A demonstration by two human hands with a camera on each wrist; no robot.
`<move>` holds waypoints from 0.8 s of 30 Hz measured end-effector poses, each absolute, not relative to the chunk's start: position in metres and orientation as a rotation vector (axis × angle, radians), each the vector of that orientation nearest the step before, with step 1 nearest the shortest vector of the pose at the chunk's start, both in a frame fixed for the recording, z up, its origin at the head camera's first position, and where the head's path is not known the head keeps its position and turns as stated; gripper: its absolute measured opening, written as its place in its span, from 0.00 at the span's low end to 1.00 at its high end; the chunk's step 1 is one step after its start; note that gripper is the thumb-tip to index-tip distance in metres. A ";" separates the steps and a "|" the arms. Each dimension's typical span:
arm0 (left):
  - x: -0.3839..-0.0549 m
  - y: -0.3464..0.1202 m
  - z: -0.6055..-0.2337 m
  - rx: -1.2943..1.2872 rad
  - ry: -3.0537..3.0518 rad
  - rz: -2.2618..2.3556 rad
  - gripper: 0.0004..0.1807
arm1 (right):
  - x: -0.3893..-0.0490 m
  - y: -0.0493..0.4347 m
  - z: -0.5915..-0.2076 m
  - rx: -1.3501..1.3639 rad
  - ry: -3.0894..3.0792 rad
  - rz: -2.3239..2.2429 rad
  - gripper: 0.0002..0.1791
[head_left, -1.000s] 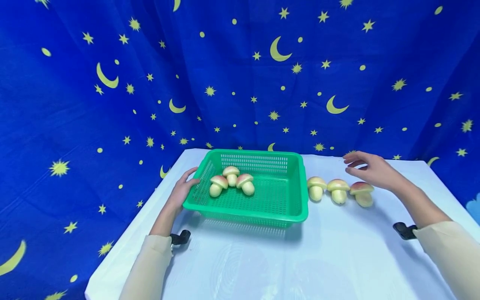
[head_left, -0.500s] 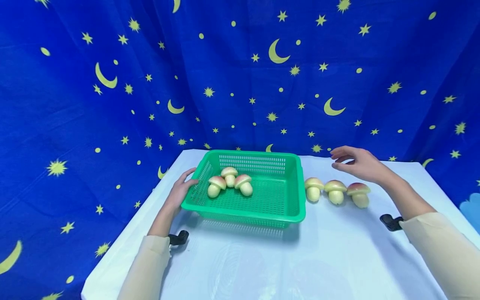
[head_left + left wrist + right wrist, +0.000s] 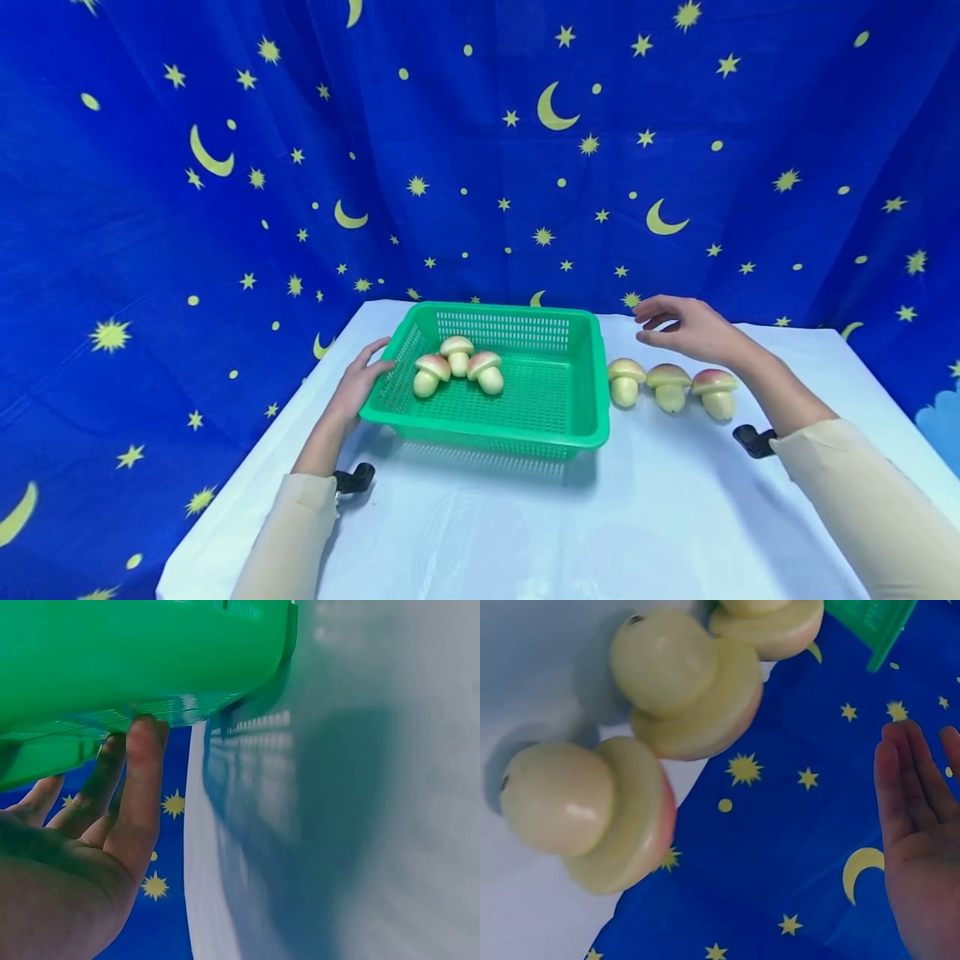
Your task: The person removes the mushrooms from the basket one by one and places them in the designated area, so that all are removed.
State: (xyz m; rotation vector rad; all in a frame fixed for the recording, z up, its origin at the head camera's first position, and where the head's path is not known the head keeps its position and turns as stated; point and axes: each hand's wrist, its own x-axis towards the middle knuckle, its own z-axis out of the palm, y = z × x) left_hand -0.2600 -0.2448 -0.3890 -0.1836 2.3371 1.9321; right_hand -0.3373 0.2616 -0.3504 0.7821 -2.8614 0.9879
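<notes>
A green plastic basket (image 3: 551,392) with slotted walls stands on the table, holding three toy mushrooms (image 3: 458,364) with pinkish caps grouped at its left. My left hand (image 3: 354,385) is at the basket's left side, fingers (image 3: 142,776) fairly straight against the outside and thumb by the rim. To the basket's right, three more toy mushrooms (image 3: 667,387) lie in a row on the table. Above and behind that row hovers my right hand (image 3: 693,329), its fingers loosely bent and holding nothing. The right wrist view shows mushrooms (image 3: 686,682) apart from the hand (image 3: 922,847).
A white cloth covers the table (image 3: 510,533). Behind it hangs a blue curtain (image 3: 450,125) with yellow stars and moons. A black wrist mount (image 3: 356,477) sits below each hand.
My right hand has moved left, from above the rightmost mushroom toward the middle of the row. The left hand keeps its place at the basket. The mushrooms have not moved.
</notes>
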 end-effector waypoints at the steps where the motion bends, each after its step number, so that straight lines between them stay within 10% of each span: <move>1: -0.260 -0.245 -0.389 -0.184 2.339 1.930 0.31 | -0.338 0.260 -0.350 0.779 -2.858 0.992 0.26; 24: -0.270 -0.253 -0.400 -0.170 2.365 1.923 0.32 | -0.347 0.209 -0.325 0.951 -2.843 1.007 0.24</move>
